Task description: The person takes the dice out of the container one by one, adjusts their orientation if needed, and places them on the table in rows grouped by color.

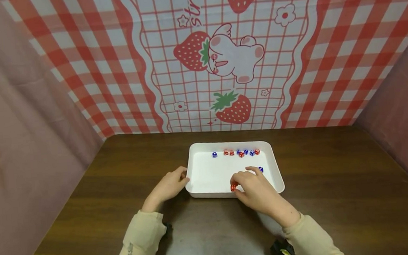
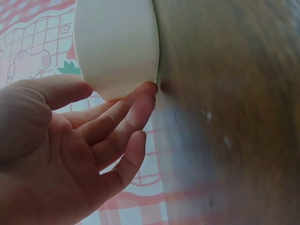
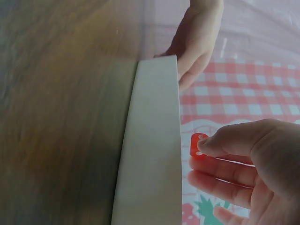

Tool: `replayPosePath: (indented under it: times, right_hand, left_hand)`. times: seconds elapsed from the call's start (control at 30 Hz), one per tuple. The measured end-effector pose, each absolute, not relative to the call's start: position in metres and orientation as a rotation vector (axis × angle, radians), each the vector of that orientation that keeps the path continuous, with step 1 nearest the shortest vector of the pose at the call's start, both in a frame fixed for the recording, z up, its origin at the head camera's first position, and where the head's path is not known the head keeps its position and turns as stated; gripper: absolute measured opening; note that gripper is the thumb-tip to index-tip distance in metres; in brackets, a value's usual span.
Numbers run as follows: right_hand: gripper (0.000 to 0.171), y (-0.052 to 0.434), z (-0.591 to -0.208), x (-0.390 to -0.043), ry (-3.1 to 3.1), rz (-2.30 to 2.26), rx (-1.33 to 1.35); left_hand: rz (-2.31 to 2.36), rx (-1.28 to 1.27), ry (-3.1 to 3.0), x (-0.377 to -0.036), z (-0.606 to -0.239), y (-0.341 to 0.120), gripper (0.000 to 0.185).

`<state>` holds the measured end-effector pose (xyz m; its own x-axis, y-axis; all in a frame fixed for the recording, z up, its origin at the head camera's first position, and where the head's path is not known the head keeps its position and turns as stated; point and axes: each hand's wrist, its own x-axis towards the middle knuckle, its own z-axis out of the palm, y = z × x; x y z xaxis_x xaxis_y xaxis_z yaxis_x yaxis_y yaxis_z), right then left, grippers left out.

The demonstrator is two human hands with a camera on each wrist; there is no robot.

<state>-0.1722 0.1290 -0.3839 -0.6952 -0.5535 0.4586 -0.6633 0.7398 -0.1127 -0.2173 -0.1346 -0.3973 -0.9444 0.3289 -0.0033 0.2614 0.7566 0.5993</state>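
Head view, white tray [image 1: 207, 174], red and blue dice [image 1: 240, 153]

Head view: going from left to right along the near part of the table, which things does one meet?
Left hand at the tray's left side → white tray → red die at the right hand's fingertips → right hand → bare wooden table.

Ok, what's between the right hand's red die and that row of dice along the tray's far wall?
In the head view, only bare white tray floor lies between the red die and the row of dice.
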Motion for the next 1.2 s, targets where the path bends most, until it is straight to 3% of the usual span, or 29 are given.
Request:
replayPosePath:
  times: [1.2]
  right_hand:
    - [0.011, 0.072, -0.385, -0.148, -2.593, 0.294, 1.145]
  left_hand:
    - [0.944, 0.462, 2.823, -0.219, -0.398, -0.134, 0.029]
